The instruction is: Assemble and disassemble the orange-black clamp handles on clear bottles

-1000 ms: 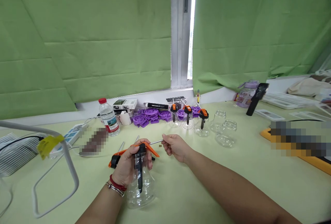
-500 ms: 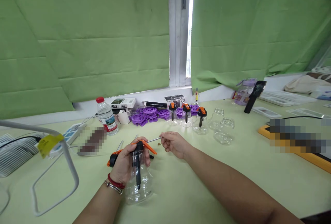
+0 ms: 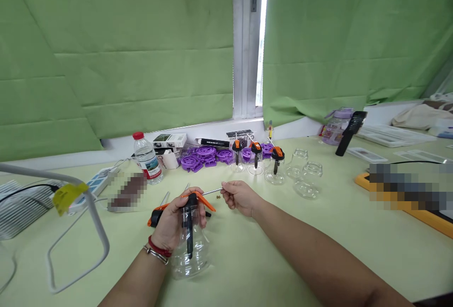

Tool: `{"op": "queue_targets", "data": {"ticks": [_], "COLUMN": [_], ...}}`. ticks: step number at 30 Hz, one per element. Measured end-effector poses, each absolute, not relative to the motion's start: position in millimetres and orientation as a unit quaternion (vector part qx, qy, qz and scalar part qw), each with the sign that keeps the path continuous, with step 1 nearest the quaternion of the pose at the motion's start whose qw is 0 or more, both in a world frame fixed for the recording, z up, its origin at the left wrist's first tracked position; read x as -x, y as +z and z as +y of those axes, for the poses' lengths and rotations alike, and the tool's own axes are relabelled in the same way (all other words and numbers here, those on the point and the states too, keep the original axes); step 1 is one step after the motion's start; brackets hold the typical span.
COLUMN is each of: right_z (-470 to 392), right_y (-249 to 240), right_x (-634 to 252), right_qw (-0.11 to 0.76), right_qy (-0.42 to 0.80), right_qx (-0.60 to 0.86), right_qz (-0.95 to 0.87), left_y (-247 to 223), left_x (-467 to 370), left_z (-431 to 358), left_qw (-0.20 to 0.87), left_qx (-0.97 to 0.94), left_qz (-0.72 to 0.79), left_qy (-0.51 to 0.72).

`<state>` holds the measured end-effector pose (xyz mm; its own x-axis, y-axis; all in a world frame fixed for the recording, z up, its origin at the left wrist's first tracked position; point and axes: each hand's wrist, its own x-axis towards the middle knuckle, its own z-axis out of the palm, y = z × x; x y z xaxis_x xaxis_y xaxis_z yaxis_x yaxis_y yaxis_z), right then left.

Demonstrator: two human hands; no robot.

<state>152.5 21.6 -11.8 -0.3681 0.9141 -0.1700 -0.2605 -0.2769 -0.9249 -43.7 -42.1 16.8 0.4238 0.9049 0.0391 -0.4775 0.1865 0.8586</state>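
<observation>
A clear spray bottle (image 3: 196, 263) with a black and orange pump head stands on the table, tilted slightly. Wrapped around its neck and head from the left is my left hand (image 3: 170, 222). The orange trigger lever (image 3: 207, 201) slants out to the right. From the head a thin metal nozzle tube (image 3: 211, 191) points right, and my right hand (image 3: 239, 197) pinches its far end between thumb and fingers. Whether a small part sits in that pinch is hidden. Tiny brass-coloured pieces (image 3: 218, 197) lie just left of my right hand. Behind my left hand rests another black and orange spray head (image 3: 154, 218).
Several spray bottles (image 3: 275, 174) with heads stand at the back, beside open clear bottles (image 3: 307, 188). Purple plastic parts (image 3: 203, 156), a red-capped water bottle (image 3: 147, 163) and small boxes (image 3: 169, 140) line the wall. A bent grey tube frame (image 3: 101, 231) is at left, a black handheld fan (image 3: 350, 132) at right.
The whole view shifts very slightly to the right. Both hands keep their hold on the spray bottle and the tube, with almost no movement.
</observation>
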Motion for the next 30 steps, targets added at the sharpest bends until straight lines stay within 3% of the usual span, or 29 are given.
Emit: {"op": "queue_targets", "data": {"ticks": [6, 12, 16, 19, 26, 30], "right_z": [20.9, 18.2, 20.9, 24.8, 20.3, 18.3], "right_y": [-13.2, -10.9, -11.3, -17.7, -34.9, -36.6], "right_x": [-152.5, -151.1, -151.6, -152.9, -143.7, -136.5], "right_qw": [0.460, 0.400, 0.470, 0.493, 0.282, 0.235], "right_qy": [0.721, 0.723, 0.681, 0.595, 0.241, 0.165], "right_qx": [0.297, 0.365, 0.336, 0.394, 0.469, 0.493], "right_qz": [-0.426, -0.428, -0.450, -0.498, -0.802, -0.821], "left_y": [16.2, 15.3, 15.5, 15.9, 21.4, 19.7], "left_x": [44.6, 45.9, 46.7, 47.9, 48.0, 47.8], "left_z": [-41.7, -41.9, -40.9, -40.3, -39.7, -36.5], "left_qw": [0.738, 0.737, 0.739, 0.734, 0.677, 0.682], "left_qx": [-0.416, -0.420, -0.413, -0.402, -0.353, -0.301], "left_qz": [0.244, 0.240, 0.241, 0.236, 0.255, 0.280], "left_qy": [0.472, 0.471, 0.474, 0.493, 0.593, 0.605]}}
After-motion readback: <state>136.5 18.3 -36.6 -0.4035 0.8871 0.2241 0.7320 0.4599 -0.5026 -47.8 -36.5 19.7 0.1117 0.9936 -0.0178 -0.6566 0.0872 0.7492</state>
